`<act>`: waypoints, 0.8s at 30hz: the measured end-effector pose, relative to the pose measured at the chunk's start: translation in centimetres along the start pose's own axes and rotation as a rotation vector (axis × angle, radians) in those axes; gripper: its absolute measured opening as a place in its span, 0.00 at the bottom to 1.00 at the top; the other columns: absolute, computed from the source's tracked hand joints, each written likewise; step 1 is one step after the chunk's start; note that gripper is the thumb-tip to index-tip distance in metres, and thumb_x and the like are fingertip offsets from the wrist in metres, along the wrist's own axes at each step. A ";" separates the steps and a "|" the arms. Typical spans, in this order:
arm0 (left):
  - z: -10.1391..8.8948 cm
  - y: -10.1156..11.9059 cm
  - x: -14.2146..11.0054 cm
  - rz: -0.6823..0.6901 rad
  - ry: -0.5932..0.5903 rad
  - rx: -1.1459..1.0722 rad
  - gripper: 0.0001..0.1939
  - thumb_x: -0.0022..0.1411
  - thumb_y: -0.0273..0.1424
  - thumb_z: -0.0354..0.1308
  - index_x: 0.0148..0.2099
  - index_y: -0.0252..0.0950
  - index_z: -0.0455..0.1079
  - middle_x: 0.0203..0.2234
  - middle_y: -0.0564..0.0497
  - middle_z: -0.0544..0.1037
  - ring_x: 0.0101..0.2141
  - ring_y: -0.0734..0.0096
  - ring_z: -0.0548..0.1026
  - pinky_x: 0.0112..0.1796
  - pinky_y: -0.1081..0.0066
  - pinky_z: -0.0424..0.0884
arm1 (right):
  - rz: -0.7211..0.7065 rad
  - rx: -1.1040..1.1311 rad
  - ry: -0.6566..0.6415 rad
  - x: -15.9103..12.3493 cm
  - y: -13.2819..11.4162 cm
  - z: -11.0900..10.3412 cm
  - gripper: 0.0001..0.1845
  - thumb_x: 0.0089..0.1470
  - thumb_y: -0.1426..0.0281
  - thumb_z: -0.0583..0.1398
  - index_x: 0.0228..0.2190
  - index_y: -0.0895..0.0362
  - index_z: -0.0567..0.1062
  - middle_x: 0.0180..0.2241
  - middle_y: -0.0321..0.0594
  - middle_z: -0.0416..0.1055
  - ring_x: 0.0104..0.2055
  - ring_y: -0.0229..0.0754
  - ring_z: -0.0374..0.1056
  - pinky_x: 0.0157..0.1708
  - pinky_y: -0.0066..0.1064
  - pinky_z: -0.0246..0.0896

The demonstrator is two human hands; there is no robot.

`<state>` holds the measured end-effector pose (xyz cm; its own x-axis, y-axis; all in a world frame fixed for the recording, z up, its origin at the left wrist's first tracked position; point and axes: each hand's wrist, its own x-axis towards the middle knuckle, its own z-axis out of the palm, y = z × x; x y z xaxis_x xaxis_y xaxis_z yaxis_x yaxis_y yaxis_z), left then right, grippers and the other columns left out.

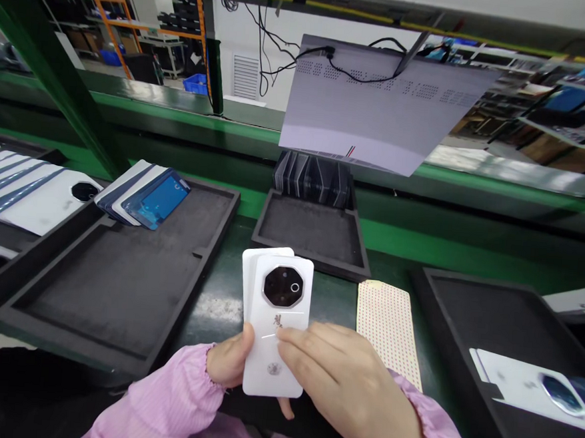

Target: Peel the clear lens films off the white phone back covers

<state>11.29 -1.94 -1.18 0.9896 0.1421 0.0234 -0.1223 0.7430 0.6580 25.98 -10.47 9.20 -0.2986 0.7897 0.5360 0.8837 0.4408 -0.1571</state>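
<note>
My left hand (230, 358) is closed around a white phone back cover (261, 377), thumb at its left edge and a fingertip showing below its bottom edge. The cover has a dark octagonal camera window and small printed marks. Behind it, offset to the upper left, a second white panel (248, 276) is in the same grip. My right hand (346, 376) lies over the cover's right side, fingers stretched out and side by side, fingertips touching the surface below the camera window. Beside the right wrist lies a cream sheet of small red dots (388, 322).
At left, a black tray (101, 292) carries stacked covers and a blue-filmed panel (158, 199). Ahead, a smaller black tray (312, 230) holds a row of dark panels (312, 179) under a hanging grey board (375, 111). White covers (526, 382) rest in the right tray (482, 292).
</note>
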 end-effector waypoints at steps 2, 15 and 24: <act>0.2 0.1 0.0 0.020 0.048 0.022 0.39 0.56 0.56 0.42 0.53 0.27 0.66 0.31 0.38 0.79 0.30 0.56 0.78 0.33 0.59 0.72 | 0.000 0.004 -0.010 0.0 -0.1 0.0 0.15 0.60 0.74 0.48 0.31 0.61 0.74 0.30 0.42 0.75 0.25 0.38 0.63 0.22 0.31 0.55; 0.6 0.5 0.3 0.012 0.056 0.039 0.40 0.55 0.57 0.43 0.55 0.28 0.64 0.44 0.34 0.74 0.46 0.46 0.72 0.44 0.52 0.68 | 0.024 0.029 -0.020 -0.1 -0.1 -0.2 0.17 0.62 0.73 0.47 0.31 0.60 0.74 0.30 0.40 0.76 0.24 0.37 0.63 0.23 0.31 0.54; 0.9 0.6 0.5 0.024 0.088 0.015 0.39 0.55 0.57 0.44 0.54 0.28 0.64 0.45 0.35 0.74 0.48 0.48 0.70 0.47 0.54 0.65 | 0.042 0.126 -0.042 -0.4 -0.5 -0.3 0.14 0.60 0.75 0.50 0.29 0.58 0.73 0.25 0.37 0.74 0.22 0.36 0.64 0.21 0.30 0.55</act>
<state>11.75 -2.06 -0.12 0.9757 0.2176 -0.0265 -0.1443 0.7287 0.6694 25.79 -11.16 9.33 -0.2797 0.8244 0.4920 0.8444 0.4551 -0.2825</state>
